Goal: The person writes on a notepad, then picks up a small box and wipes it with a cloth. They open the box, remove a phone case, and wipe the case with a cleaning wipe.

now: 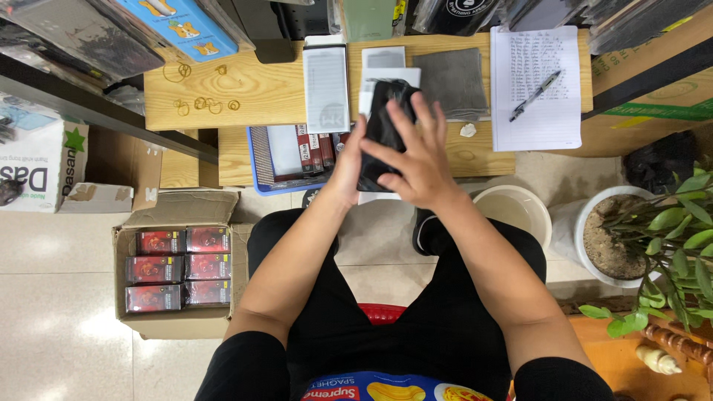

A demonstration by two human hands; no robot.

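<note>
Bare-armed, with short black sleeves ending above the elbows. Black trousers over both thighs. Black top with a blue band and yellow-and-red printed shapes along the lower front. Left hand (347, 167) and right hand (416, 160) ungloved, ringless.

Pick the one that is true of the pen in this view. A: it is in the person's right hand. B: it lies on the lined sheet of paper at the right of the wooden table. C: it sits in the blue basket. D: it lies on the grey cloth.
B: the pen lies diagonally on the handwritten lined sheet, clear of both hands, which hold a black object.
</note>
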